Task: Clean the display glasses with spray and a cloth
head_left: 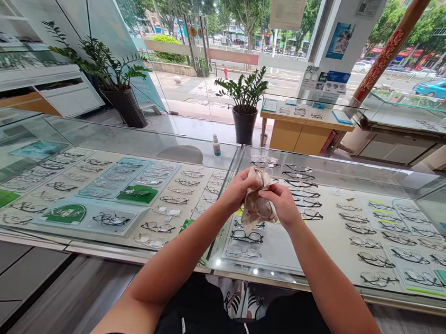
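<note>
My left hand (pixel 237 190) and my right hand (pixel 285 205) are held together above the glass display counter (pixel 192 153). Between them is a pale cleaning cloth (pixel 250 216) wrapped partly around a pair of glasses (pixel 263 207) with a thin frame. My left hand pinches the cloth and the upper part of the glasses. My right hand grips the lower lens through the cloth. Both hands have their fingers closed. Under the glass lie many rows of spectacle frames (pixel 246 236).
A small spray bottle (pixel 216 145) stands on the counter top, left of my hands. Two potted plants (pixel 245 105) stand on the floor beyond. More glass cases line the right side and a wooden display table (pixel 304 128) stands by the window.
</note>
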Demonstrator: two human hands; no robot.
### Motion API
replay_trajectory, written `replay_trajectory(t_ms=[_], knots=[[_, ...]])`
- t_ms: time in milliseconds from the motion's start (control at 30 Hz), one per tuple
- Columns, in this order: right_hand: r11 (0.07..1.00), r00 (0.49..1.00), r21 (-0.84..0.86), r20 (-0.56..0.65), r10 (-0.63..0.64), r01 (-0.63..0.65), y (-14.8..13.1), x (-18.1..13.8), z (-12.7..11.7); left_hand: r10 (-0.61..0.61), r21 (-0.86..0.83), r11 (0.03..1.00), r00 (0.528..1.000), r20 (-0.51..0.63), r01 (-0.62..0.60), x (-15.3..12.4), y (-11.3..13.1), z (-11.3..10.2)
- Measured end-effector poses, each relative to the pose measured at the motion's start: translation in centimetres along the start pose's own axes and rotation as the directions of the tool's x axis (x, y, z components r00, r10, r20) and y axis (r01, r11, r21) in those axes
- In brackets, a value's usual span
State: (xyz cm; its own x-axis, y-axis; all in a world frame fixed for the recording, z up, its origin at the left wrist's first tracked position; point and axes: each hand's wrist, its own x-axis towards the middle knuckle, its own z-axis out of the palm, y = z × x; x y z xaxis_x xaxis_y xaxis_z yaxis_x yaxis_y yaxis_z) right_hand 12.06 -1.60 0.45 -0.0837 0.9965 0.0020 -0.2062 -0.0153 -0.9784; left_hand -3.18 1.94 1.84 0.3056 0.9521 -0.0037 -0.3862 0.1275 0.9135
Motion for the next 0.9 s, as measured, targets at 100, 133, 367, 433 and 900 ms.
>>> replay_trajectory(t_ms=[100,133,367,433,900], knots=[[1.0,1.0,-0.029,0.009,0.0,0.0,0.2,0.0,0.1,-0.027,-0.031,0.999,0.999,-0.041,0.026,0.2,0.0,0.0],[0.999,1.0,-0.034,0.012,0.001,-0.001,0.2,0.0,0.2,-0.045,-0.049,0.998,0.997,-0.057,0.043,0.3,0.0,0.0],[0.999,1.0,-0.03,0.002,0.02,-0.02,0.2,-0.1,0.4,-0.105,-0.167,0.983,0.985,-0.136,0.082,1.1,-0.3,-0.3],[1.0,1.0,-0.019,0.002,0.02,-0.02,0.0,-0.1,0.4,-0.116,-0.186,0.979,0.983,-0.143,0.089,1.3,-0.3,-0.4],[0.98,0.998,0.19,0.01,0.066,-0.067,-0.6,0.1,-0.5,-0.083,-0.086,0.993,0.996,0.036,0.086,0.7,0.4,-0.7]])
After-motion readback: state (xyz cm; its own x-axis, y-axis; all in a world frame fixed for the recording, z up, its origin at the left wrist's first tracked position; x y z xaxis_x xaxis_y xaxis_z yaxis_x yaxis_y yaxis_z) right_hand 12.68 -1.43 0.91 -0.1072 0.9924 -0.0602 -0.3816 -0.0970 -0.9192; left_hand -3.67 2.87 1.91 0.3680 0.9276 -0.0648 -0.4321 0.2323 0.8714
